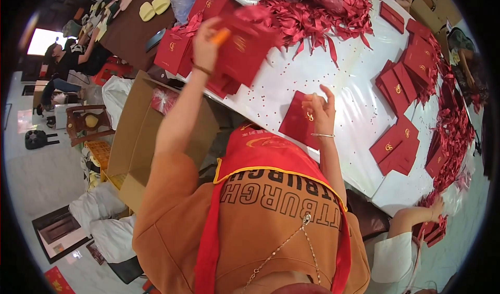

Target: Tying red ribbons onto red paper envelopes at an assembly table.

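Observation:
My left hand [207, 40] is raised over the table's left end and holds a dark red card envelope [246, 48] together with an orange stick-like tool [221, 36]. Below that envelope lies a stack of similar red envelopes [223, 84]. My right hand [320, 108] rests with spread fingers on the upper edge of a single red envelope [297, 121] that lies flat on the white table [344, 86] just in front of me. A gold emblem shows under my right fingers.
A heap of red ribbons [312, 13] fills the far side of the table. More red envelopes [398, 86] lie in rows to the right. Another person's hand [432, 208] reaches in at lower right. An open cardboard box [135, 138] stands at my left.

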`<action>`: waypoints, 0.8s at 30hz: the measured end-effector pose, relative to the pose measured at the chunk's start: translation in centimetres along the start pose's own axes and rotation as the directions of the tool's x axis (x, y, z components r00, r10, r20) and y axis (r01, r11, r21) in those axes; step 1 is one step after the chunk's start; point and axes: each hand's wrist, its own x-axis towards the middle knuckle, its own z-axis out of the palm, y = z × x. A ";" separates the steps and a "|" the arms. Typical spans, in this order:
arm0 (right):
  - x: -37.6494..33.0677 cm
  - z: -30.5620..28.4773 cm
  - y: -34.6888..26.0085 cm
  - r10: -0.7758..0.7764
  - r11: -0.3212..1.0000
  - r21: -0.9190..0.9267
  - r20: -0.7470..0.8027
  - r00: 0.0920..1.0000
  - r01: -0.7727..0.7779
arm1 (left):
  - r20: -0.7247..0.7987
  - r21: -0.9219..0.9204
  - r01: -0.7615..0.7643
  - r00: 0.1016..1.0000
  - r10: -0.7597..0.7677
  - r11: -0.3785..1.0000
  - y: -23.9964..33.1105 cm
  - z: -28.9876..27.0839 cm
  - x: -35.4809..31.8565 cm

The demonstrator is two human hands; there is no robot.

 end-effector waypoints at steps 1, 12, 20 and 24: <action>0.1 -0.2 0.4 -0.006 1.000 -0.004 0.009 1.000 0.006 | -0.045 0.038 -0.061 0.997 0.062 0.997 -2.3 -2.3 2.8; -0.4 -3.7 2.5 -0.015 1.000 -0.029 -0.126 0.992 0.011 | 0.030 0.814 -0.056 0.998 0.055 0.579 -9.4 -2.3 5.6; -0.7 -5.6 2.9 -0.007 0.994 -0.110 -0.226 0.974 -0.019 | -0.059 0.845 -0.153 0.926 0.374 0.512 -6.3 -1.5 4.4; -0.7 -5.2 2.3 -0.009 0.997 -0.076 -0.234 0.972 -0.009 | 0.247 0.459 -0.529 0.847 0.470 0.714 0.2 6.8 3.3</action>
